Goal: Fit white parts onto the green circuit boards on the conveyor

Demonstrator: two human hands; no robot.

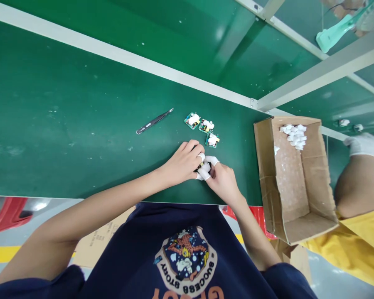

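Observation:
Near the front edge of the table, my left hand (184, 162) and my right hand (223, 177) meet with their fingers closed around a small circuit board (200, 165). White finger cots cover several of my fingertips and hide most of this board. Just beyond my hands lie three small green circuit boards, a left one (192, 120), a middle one (206, 125) and a near one (212, 140), each topped with white blobs. To their left rests a pair of black tweezers (155, 121), its tips pointing away from me.
A cardboard box (305, 182) at the right holds a cluster of white pieces (295, 136). Beyond it, a co-worker's gloved hand (364, 146) is at the table. A pale metal rail (137, 62) crosses the green table (65, 124). A mint-green fan (335, 33) is at top right.

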